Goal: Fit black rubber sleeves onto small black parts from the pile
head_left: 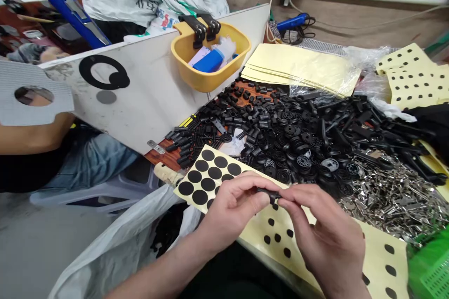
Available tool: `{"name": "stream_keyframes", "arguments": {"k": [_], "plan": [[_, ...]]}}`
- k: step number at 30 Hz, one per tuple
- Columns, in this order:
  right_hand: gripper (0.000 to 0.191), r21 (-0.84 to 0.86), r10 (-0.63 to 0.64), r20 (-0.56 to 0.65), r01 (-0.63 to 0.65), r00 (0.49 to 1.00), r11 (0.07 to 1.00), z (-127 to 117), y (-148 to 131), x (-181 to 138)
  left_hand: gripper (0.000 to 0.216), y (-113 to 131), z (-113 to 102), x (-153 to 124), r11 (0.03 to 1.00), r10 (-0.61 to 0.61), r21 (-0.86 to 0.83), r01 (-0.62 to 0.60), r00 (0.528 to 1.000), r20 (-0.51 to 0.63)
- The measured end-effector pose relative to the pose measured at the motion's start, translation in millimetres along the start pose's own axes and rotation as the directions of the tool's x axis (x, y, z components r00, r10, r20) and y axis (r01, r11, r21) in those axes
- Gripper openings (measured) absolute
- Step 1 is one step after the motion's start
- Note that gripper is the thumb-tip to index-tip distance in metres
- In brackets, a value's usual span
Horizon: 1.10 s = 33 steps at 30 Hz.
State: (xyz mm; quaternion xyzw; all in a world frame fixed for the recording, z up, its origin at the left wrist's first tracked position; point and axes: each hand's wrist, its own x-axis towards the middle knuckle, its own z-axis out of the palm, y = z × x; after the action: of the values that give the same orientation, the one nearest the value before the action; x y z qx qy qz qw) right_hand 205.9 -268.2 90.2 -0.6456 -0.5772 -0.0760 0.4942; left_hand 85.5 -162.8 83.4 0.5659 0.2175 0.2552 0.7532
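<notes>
Fingertips of the left hand (233, 208) and right hand (326, 233) pinch a small black part (268, 192) between them. Below the fingers lies a yellow dotted sheet (277, 229); beyond them, black plastic parts (273, 138), with metal pieces (396, 196) rightward; farther off, leftward, a yellow bin (206, 80).

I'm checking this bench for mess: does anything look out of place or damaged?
The loose black plastic parts run into the metal pieces, so the heaps aren't kept apart. At upper right, a dotted yellow sheet lies buckled. The black piece between left hand and right hand is too small to judge.
</notes>
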Motion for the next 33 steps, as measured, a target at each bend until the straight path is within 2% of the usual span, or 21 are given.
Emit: {"name": "stream_keyframes", "arguments": {"k": [3, 5, 8, 10, 13, 15, 17, 19, 20, 22, 25, 27, 29, 33], "plan": [[0.022, 0.012, 0.011, 0.000, -0.011, 1.000, 1.000, 2, -2, -11, 0.011, -1, 4, -1, 0.994, -0.078, -0.075, 0.076, 0.996, -0.030], [0.022, 0.036, 0.114, -0.034, -0.113, 0.993, 0.993, 3, -4, -18, 0.011, -2, 8, -2, 0.979, -0.154, -0.145, 0.144, 0.986, -0.059], [0.015, 0.142, 0.338, -0.072, -0.326, 0.938, 0.935, 5, -5, -26, 0.014, -2, 12, -4, 0.958, -0.220, -0.202, 0.203, 0.973, -0.064], [0.012, 0.212, 0.386, -0.081, -0.362, 0.919, 0.908, 7, -6, -28, 0.013, -3, 15, -6, 0.963, -0.204, -0.193, 0.188, 0.977, -0.066], [0.010, 0.272, 0.421, -0.083, -0.386, 0.903, 0.882, 10, -9, -30, 0.011, -3, 18, -9, 0.986, -0.097, -0.148, 0.081, 0.990, -0.099], [0.006, 0.314, 0.541, -0.043, -0.503, 0.840, 0.805, 10, -10, -31, 0.014, -3, 19, -9, 0.996, 0.022, -0.085, -0.032, 0.993, -0.116], [0.012, 0.370, 0.644, 0.055, -0.614, 0.763, 0.697, 8, -10, -31, 0.017, -4, 19, -9, 0.987, 0.161, 0.017, -0.160, 0.981, -0.107], [0.020, 0.415, 0.662, 0.164, -0.660, 0.731, 0.626, 5, -9, -31, 0.019, -5, 18, -7, 0.947, 0.299, 0.145, -0.287, 0.952, -0.071], [0.021, 0.417, 0.649, 0.191, -0.659, 0.736, 0.625, 4, -8, -31, 0.019, -5, 17, -6, 0.920, 0.351, 0.203, -0.334, 0.935, -0.049], [0.015, 0.376, 0.600, 0.150, -0.607, 0.785, 0.700, 2, -7, -31, 0.019, -4, 15, -5, 0.889, 0.387, 0.271, -0.369, 0.922, -0.014], [0.009, 0.220, 0.438, -0.030, -0.421, 0.899, 0.880, 1, -8, -30, 0.017, -2, 12, -4, 0.933, 0.292, 0.219, -0.286, 0.957, 0.006], [0.014, 0.162, 0.345, -0.086, -0.329, 0.934, 0.930, 2, -9, -29, 0.015, -1, 11, -4, 0.963, 0.222, 0.149, -0.223, 0.975, 0.017], [0.014, 0.202, 0.357, -0.049, -0.341, 0.933, 0.918, 3, -10, -26, 0.013, 0, 11, -5, 0.967, 0.216, 0.131, -0.216, 0.976, 0.018], [0.011, 0.393, 0.506, 0.073, -0.491, 0.859, 0.777, 5, -11, -25, 0.014, 1, 11, -7, 0.925, 0.298, 0.233, -0.301, 0.953, 0.047]]}}
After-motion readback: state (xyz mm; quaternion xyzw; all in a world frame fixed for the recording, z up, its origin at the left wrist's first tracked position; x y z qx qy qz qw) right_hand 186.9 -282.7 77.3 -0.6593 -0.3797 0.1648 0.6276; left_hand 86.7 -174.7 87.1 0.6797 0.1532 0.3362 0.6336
